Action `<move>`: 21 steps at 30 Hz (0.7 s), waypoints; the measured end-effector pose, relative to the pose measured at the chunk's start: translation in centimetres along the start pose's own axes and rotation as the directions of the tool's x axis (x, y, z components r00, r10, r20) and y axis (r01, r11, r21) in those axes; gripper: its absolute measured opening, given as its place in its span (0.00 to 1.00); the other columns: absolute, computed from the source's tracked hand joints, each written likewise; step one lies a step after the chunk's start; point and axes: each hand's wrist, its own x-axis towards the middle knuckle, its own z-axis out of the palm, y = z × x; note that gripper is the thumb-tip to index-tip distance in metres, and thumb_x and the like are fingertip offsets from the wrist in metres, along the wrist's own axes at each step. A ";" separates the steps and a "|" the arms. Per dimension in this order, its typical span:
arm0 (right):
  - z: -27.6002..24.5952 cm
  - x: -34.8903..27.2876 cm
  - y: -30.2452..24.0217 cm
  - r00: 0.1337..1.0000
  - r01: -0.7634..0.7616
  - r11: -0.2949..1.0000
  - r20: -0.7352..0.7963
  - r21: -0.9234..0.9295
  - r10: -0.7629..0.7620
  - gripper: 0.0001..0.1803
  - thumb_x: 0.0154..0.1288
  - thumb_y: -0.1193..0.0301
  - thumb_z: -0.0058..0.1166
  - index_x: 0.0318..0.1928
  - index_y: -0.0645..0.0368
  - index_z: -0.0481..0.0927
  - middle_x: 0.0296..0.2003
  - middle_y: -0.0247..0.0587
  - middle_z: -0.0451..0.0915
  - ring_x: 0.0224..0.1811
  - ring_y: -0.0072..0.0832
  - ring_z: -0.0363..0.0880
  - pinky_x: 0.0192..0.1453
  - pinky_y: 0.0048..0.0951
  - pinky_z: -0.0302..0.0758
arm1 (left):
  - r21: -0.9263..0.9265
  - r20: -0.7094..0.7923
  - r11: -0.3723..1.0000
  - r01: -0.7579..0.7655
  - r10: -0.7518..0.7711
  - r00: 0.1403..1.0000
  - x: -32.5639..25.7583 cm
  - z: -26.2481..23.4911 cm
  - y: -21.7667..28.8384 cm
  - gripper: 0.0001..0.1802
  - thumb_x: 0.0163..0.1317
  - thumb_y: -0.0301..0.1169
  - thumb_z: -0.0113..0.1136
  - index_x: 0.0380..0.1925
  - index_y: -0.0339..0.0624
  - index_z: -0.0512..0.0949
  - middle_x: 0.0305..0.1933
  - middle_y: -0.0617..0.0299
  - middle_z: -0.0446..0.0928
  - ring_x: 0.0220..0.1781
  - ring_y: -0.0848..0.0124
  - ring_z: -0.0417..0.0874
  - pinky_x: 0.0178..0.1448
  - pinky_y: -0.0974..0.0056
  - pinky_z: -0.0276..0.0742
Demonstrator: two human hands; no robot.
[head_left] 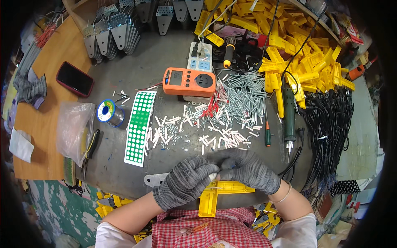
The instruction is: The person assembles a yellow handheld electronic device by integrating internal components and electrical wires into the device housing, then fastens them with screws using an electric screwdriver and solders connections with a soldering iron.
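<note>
Both hands wear grey knitted gloves and meet at the near edge of the bench. My left hand [184, 182] is closed, its fingertips pinched by a small pale bit too tiny to name. My right hand [251, 170] is closed too, fingers curled towards the left; what it grips is hidden, and its fingertips are slightly blurred. Right below them lies a yellow plastic housing [208, 203], T-shaped and hollow, with one arm pointing at me. A flat grey metal plate [154, 180] with a rounded, holed end sticks out beside my left hand.
Beyond my hands lie white sleeve pieces [231, 137], nuts and long screws [248, 89]. An orange meter [189, 82], green-dotted sheet [140, 128] and solder spool [111, 113] stand around them. Rightward are a screwdriver [267, 134], power driver [289, 120], black cables [326, 136] and yellow housings [306, 53].
</note>
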 end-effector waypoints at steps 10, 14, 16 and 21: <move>-0.2 -0.5 -0.3 0.973 0.011 0.999 -0.229 -0.040 -0.020 0.17 0.64 0.65 0.66 0.46 0.66 0.86 0.33 0.38 0.87 0.30 0.18 0.80 0.38 0.22 0.78 | 0.299 0.263 0.920 -0.252 0.174 0.949 1.3 0.6 3.1 0.14 0.62 0.31 0.61 0.49 0.46 0.81 0.41 0.60 0.80 0.43 0.66 0.81 0.43 0.53 0.76; 0.2 -0.7 -1.9 0.968 -0.080 0.987 -0.223 0.141 0.111 0.16 0.66 0.64 0.64 0.45 0.65 0.85 0.30 0.36 0.84 0.29 0.15 0.77 0.34 0.19 0.74 | 0.106 0.269 0.898 0.427 -0.439 0.857 3.7 -0.4 1.5 0.15 0.69 0.35 0.56 0.51 0.41 0.79 0.43 0.52 0.81 0.48 0.56 0.81 0.55 0.51 0.74; 0.2 -0.5 -1.9 0.964 -0.088 0.992 -0.245 0.090 0.108 0.16 0.66 0.63 0.63 0.44 0.65 0.84 0.29 0.34 0.83 0.29 0.14 0.76 0.33 0.19 0.72 | 0.599 0.273 0.751 0.277 -0.517 0.812 4.7 -0.7 -0.4 0.17 0.68 0.36 0.57 0.52 0.39 0.78 0.45 0.49 0.80 0.50 0.53 0.80 0.64 0.49 0.69; -0.2 -0.7 -2.4 0.980 -0.073 0.986 -0.172 0.152 0.099 0.17 0.69 0.61 0.60 0.44 0.65 0.84 0.28 0.32 0.82 0.27 0.15 0.76 0.29 0.18 0.72 | 0.531 0.321 0.819 0.219 -0.433 0.842 3.7 0.3 -2.6 0.15 0.65 0.35 0.58 0.49 0.41 0.78 0.51 0.46 0.77 0.57 0.50 0.74 0.67 0.47 0.66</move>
